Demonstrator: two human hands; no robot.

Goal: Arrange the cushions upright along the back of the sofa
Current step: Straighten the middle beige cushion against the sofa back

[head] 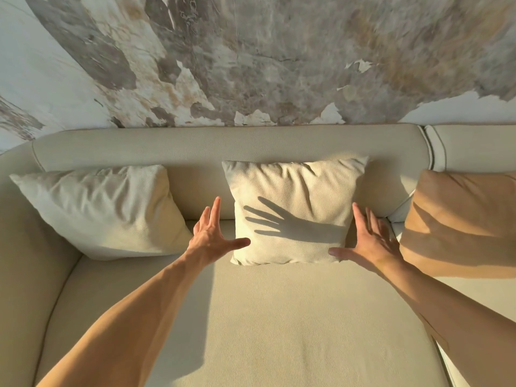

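Flanking the middle cushion, the left hand and right hand are spread flat, grasping nothing. The cushion stands upright against the sofa back, between a white cushion and a tan cushion.

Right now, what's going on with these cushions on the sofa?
A person is tidying a cream sofa. Both hands are open, the left hand and right hand flanking the middle cushion, which stands upright against the backrest. Whether the palms touch its sides is hard to tell. A white cushion leans at the left, and a tan cushion sits at the right, also against the back.
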